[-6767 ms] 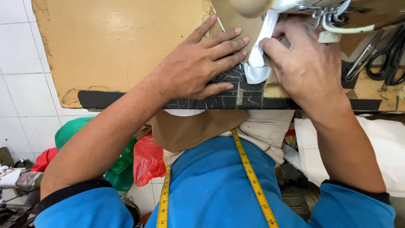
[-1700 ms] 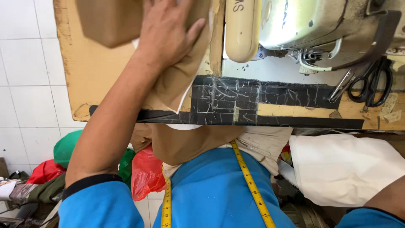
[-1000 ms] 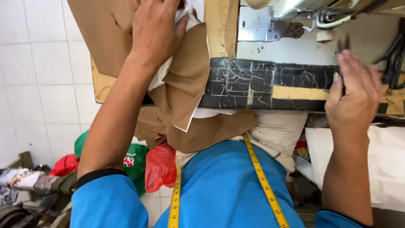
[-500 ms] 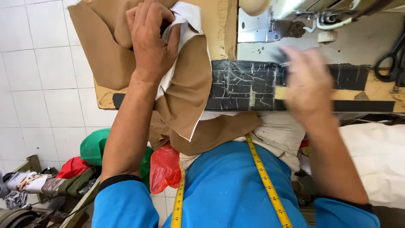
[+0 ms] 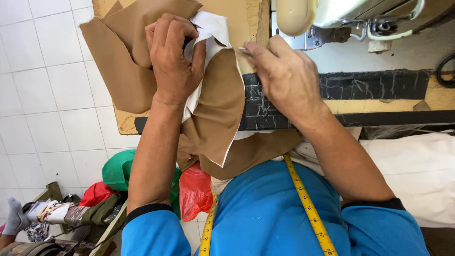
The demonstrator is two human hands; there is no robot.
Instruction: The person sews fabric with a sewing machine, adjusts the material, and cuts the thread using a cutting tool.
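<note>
1. At about eight o'clock, green and red plastic bags [image 5: 142, 182] lie on the white tiled floor [image 5: 42, 109] beside a heap of clothes.
2. At eleven o'clock the left hand [image 5: 173, 59] is closed in a fist on the tan cloth piece with white lining [image 5: 213, 109]; the cloth bunches under the fingers and hangs from the hand toward six o'clock, over the table edge into the lap.
3. A yellow measuring tape [image 5: 308, 204] drapes over the blue shirt at six o'clock.
4. At one o'clock the right hand [image 5: 284, 78] pinches the cloth's upper edge between thumb and forefinger, with the cloth at its nine o'clock.
5. The hand rests on the worn wooden sewing table [image 5: 379, 95]; the cream sewing machine [image 5: 341, 14] stands at its one o'clock.
</note>
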